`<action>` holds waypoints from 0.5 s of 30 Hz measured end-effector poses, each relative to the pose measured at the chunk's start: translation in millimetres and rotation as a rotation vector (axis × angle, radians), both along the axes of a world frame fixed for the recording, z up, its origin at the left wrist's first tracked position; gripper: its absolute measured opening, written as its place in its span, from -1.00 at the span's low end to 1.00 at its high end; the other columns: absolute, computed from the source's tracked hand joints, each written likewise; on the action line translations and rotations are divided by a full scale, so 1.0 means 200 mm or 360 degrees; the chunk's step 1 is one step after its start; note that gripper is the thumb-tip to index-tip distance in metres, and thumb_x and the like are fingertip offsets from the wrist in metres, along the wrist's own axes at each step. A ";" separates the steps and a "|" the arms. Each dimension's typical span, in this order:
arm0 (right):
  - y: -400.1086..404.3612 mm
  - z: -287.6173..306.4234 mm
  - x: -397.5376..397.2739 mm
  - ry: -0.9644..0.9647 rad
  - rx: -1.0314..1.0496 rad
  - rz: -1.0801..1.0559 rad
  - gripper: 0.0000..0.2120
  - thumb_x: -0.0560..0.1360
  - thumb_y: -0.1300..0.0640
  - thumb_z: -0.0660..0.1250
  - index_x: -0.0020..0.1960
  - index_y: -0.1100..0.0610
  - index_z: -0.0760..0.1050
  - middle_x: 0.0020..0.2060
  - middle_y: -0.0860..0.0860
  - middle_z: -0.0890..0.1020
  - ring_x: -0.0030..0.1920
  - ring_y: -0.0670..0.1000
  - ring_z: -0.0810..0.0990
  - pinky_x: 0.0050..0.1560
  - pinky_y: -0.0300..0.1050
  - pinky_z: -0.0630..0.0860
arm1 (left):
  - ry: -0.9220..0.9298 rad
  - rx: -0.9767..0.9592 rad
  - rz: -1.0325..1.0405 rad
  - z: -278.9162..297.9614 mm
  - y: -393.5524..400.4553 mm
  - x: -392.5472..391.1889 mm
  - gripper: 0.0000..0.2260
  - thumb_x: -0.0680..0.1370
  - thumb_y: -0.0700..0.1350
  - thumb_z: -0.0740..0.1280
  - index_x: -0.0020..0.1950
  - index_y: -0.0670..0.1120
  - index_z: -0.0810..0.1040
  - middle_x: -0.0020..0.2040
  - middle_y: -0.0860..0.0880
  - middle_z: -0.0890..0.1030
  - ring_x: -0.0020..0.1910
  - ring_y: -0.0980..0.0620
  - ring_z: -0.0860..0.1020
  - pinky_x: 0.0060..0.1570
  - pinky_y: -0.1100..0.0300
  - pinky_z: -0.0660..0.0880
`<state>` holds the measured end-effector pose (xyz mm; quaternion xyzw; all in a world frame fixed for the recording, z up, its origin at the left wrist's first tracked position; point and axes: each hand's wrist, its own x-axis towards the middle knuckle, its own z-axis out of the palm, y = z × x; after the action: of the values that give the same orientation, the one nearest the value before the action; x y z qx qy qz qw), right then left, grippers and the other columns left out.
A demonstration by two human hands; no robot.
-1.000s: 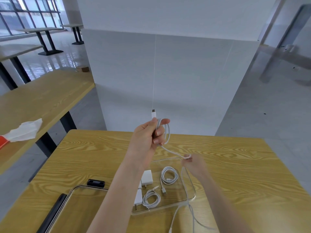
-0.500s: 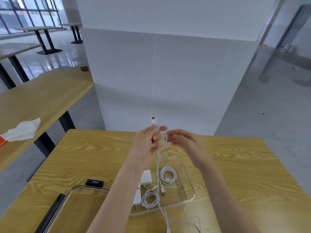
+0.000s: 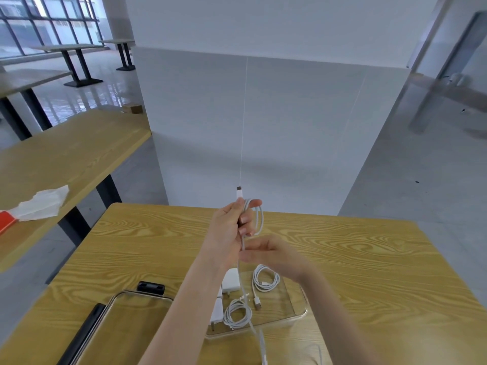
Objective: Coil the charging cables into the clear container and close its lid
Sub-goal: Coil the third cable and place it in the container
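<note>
While two coiled cables and a couple of white chargers already sit in the clear container on the table, cable three is mid-coil: left hand grips the loops with the plug end sticking up, right hand just below, fingers curled, probably pinching the strand – partly hidden. Loose tail hangs down over the container toward the table's near edge. Lid lies open-side up, left of the container. Left: finish coil, drop in, close lid
</note>
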<state>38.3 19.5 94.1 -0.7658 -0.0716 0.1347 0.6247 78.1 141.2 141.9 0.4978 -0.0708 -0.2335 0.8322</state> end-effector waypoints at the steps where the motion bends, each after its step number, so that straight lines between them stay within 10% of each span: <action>1: 0.00 0.00 0.01 0.0001 -0.0119 -0.0046 -0.85 0.54 0.19 0.29 -0.05 0.11 0.65 -0.27 -0.20 0.63 -0.19 -0.24 0.54 0.00 -0.38 0.39 | -0.0023 0.0027 -0.0010 0.00 0.00 -0.01 -0.67 0.64 -0.10 0.06 -0.05 -0.24 0.55 -0.52 0.08 0.28 -0.58 0.16 0.22 -0.47 0.33 0.23; 8: -0.09 -0.22 0.09 -0.0036 -0.1247 -0.0374 -0.80 0.53 0.09 0.17 -0.17 -0.03 0.55 -0.26 -0.12 0.54 -0.11 -0.07 0.53 0.10 -0.09 0.37 | -0.0482 0.0205 -0.0078 0.08 0.00 -0.07 -0.70 0.64 -0.12 0.07 -0.01 -0.20 0.56 -0.49 0.08 0.36 -0.52 0.12 0.29 -0.41 0.34 0.27; 15: -0.22 -0.14 0.09 0.0031 -0.1497 -0.0615 -0.67 0.52 0.16 0.22 -0.41 -0.06 0.38 -0.43 -0.15 0.46 -0.29 -0.02 0.46 -0.40 -0.27 0.25 | -0.0532 0.0646 -0.0451 -0.03 -0.01 -0.12 -0.69 0.64 -0.10 0.09 -0.04 -0.21 0.57 -0.49 0.08 0.41 -0.54 0.15 0.29 -0.42 0.34 0.29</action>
<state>57.0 -23.7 66.0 -0.9622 0.1455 0.0416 0.2264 54.3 140.0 135.5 0.6708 -0.2275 -0.2714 0.6516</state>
